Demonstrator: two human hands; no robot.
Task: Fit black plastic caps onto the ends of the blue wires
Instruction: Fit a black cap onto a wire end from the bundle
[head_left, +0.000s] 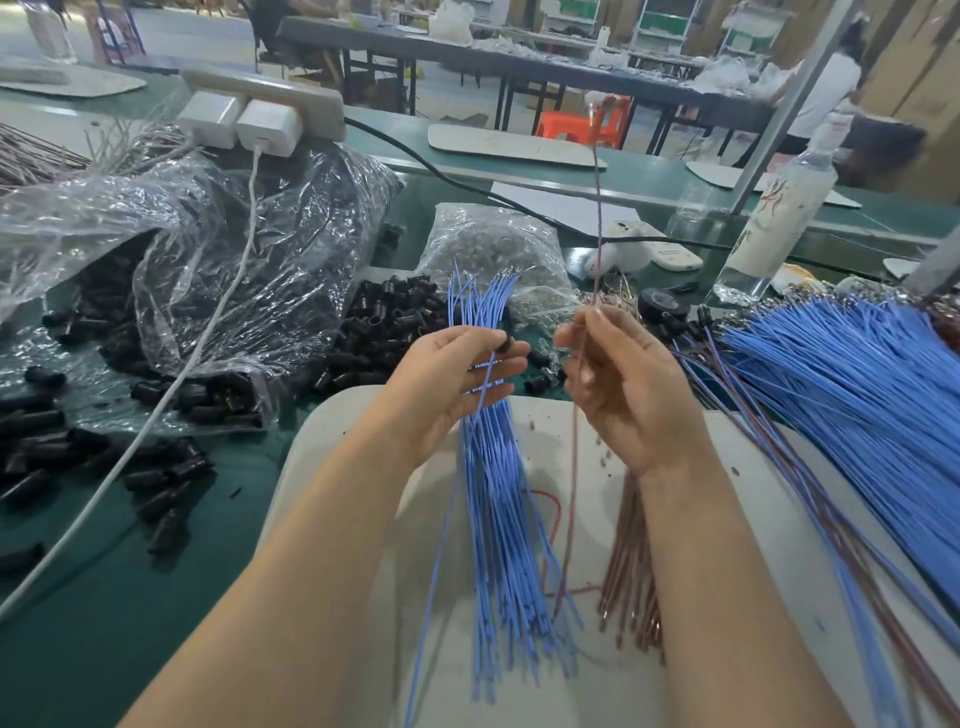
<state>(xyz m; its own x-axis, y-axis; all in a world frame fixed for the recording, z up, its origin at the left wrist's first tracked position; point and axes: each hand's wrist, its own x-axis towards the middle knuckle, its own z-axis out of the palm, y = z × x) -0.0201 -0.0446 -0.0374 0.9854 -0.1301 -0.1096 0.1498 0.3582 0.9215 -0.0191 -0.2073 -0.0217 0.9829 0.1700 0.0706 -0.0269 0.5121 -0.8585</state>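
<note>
The left hand (457, 379) grips the blue wires (493, 493) upright, presenting their ends, and pinches a black cap (505, 345); the right hand (623, 384) pinches one brown wire (598, 208).

Left, caps (384, 322); centre, wire bundle (498, 519); right, loose wires (857, 395); bottle (774, 208) behind.

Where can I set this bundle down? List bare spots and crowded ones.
Bare green table near-left, between the white cable and the pale tray. Tray's near edge below the brown wires is bare too. Crowded: black caps left, blue wire pile right.
</note>
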